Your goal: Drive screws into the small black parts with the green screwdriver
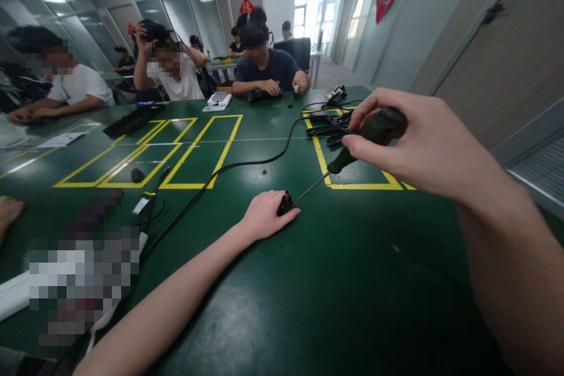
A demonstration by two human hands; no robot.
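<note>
My right hand [409, 135] is wrapped round the dark green handle of a screwdriver [339, 160]. Its thin metal shaft slants down to the left, and the tip meets or nearly meets a small black part [285, 204] on the table. That part has a short metal stub on top. My left hand [267, 214] grips it against the tabletop, thumb on the near side and fingers behind. Much of the part is hidden by the fingers, so its exact kind cannot be made out.
The green table [247, 305] carries yellow tape outlines [189, 186]. A black cable [247, 163] crosses it. Black parts [328, 129] lie behind my right hand, a black tray [132, 120] at the back left. Several people sit around; a person's hand [9, 211] rests at the left edge.
</note>
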